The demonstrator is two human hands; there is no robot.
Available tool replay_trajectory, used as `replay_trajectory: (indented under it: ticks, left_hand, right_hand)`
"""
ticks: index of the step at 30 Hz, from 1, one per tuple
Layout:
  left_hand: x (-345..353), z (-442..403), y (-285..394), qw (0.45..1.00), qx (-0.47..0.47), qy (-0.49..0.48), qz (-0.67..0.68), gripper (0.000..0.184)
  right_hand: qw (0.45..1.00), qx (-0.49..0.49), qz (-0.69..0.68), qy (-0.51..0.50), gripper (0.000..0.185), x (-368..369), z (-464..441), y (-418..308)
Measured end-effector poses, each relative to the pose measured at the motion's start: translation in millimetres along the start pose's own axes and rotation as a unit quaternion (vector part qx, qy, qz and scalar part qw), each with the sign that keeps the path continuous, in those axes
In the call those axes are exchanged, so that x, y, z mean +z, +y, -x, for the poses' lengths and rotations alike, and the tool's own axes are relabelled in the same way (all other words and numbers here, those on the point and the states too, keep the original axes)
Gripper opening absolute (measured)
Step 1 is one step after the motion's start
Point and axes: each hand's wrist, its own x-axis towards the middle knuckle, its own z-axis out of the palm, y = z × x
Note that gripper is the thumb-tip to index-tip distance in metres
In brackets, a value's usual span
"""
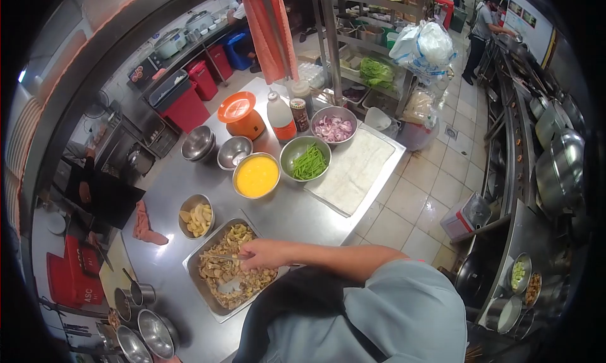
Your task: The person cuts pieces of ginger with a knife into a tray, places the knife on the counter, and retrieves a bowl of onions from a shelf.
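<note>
While a steel table (297,224) bears the tray (201,288), tiles (420,189) glisten.

Here's a broad silver-grey steel table (300,219), smooth and softly glossy, with a rectangular silver tray (202,289), smooth metal too, by its near edge. Along the right edge, a rectangular white cloth (353,174), matt and creased; near the left, a crumpled salmon-red cloth (144,225), equally matt.

The letters "ASC" appear twice on a red box (80,276) well left of the right hand (260,254); the bottle (281,116) ahead bears an unreadable label.
</note>
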Motion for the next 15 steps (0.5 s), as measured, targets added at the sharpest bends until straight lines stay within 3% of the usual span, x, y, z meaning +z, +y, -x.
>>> replay_trajectory:
  ticks: [7, 10, 15]
  left_hand:
    - [22.9, 0.5, 15.7, 0.999, -0.035, -0.018, 0.006, 0.014]
    - [26.5, -0.2, 18.7, 0.999, -0.037, -0.026, 0.009, 0.014]
    - [28.6, 0.2, 20.2, 0.998, -0.042, -0.034, 0.012, 0.015]
  right_hand:
    - [0.996, -0.057, 0.070, -0.017, 0.035, 16.2, -11.9, 7.4]
    - [0.999, -0.001, 0.033, -0.037, 0.035, 17.9, -7.4, -1.6]
    - [0.998, -0.024, 0.034, -0.041, 0.034, 17.9, -12.6, 1.8]
